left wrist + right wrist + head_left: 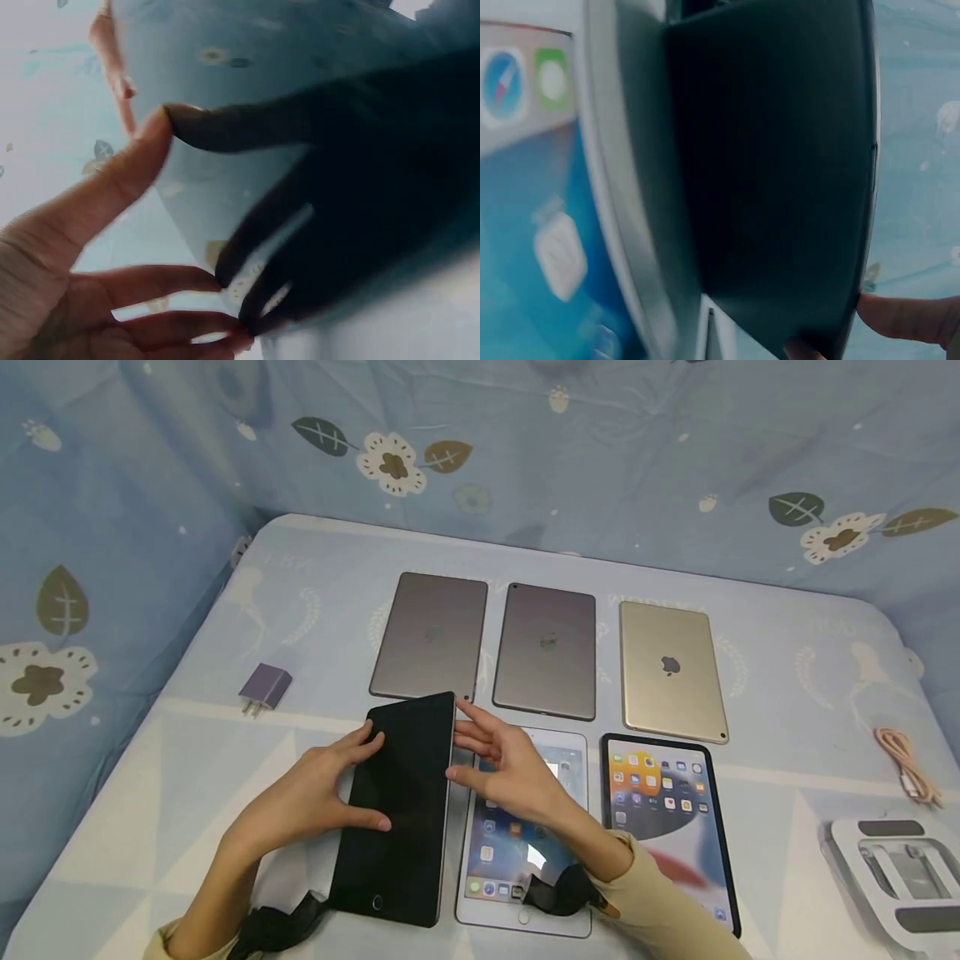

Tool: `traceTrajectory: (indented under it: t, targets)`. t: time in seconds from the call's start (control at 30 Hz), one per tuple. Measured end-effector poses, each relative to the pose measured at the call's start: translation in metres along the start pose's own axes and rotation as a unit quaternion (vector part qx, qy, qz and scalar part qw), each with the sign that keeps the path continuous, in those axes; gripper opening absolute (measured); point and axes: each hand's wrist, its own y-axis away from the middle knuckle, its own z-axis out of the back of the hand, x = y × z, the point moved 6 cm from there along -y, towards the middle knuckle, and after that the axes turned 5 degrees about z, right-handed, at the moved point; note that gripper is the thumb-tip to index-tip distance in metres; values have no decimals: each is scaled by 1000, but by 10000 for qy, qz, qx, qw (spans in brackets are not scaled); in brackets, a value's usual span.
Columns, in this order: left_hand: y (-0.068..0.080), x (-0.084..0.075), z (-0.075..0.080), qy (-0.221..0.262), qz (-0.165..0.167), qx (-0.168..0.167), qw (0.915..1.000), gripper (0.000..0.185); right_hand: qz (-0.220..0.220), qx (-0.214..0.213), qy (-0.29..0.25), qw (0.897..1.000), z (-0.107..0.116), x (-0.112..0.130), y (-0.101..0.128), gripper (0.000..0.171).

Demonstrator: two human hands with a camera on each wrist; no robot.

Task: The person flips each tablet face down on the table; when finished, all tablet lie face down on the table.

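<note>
A black-screened tablet point(405, 810) stands tilted at the front left, its top edge raised and its round home button near the front. My left hand point(315, 785) lies spread at its left side, thumb and fingertips touching the glossy screen. The left wrist view shows those fingers point(161, 281) meeting their dark reflections. With thumb and fingers, my right hand point(510, 768) grips the tablet's upper right edge. In the right wrist view its thumb point(907, 319) sits on the rim of the dark tablet point(772, 172). Below my right hand lies a white tablet point(517, 852) with its screen lit.
Two grey tablets point(431, 639) point(545, 652) and a gold tablet point(671, 668) lie face down behind. A lit black-framed tablet point(667, 835) is right of the white one. Farther out are a purple charger point(266, 685), a coiled cable point(903, 760) and a white-grey stand point(892, 868).
</note>
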Motion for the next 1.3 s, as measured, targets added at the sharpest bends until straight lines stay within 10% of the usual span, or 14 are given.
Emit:
traceTrajectory:
  t: [0.83, 1.3]
  targets:
    - [-33, -43, -29, 1058, -1021, 722, 9865, 101, 90, -44, 1477, 9890, 38, 46, 21, 71]
    - [0, -66, 10, 1273, -1319, 558, 9815, 96, 467, 25, 1534, 9871, 18, 38, 14, 71]
